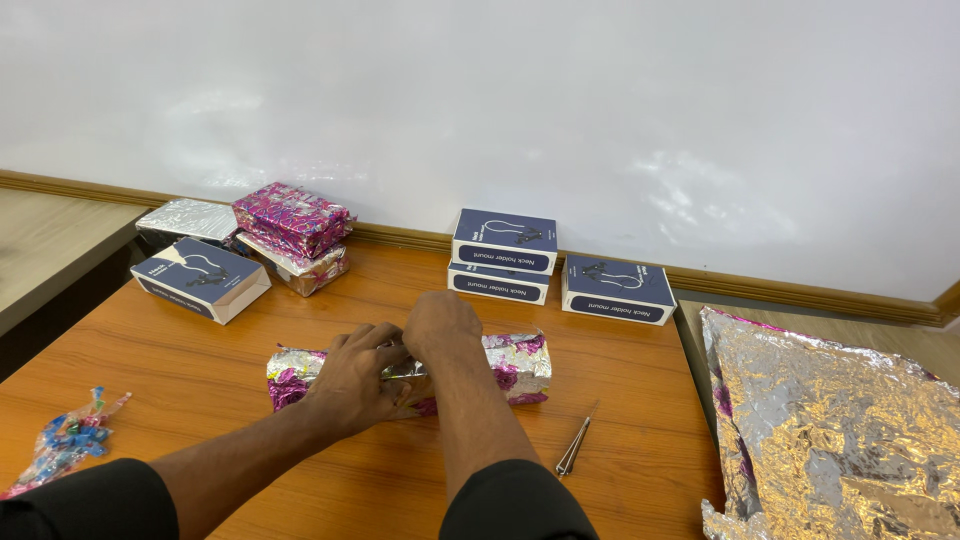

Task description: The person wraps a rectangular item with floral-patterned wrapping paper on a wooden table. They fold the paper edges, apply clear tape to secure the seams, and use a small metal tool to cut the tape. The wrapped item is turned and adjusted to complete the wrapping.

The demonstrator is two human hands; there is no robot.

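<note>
Wrapped box (505,365) at table (400,300) centre, both hands on it: left hand (360,375), right hand (442,325) just beside. Scissors (573,447) at 4 o'clock. Stacked two boxes (503,255) at 12, single box (618,288) at 1. Box pile (290,235) at 10. Foil sheet (830,430) at 3. Ribbons (65,440) at 8.

Both hands, left hand (357,380) and right hand (441,325), press on the foil-wrapped box (510,362).

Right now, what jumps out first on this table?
Both hands, left hand and right hand, press on a foil-wrapped box with pink flowers at the table's middle. A big crinkled foil sheet fills the right edge; dark blue boxes line the wall.
</note>
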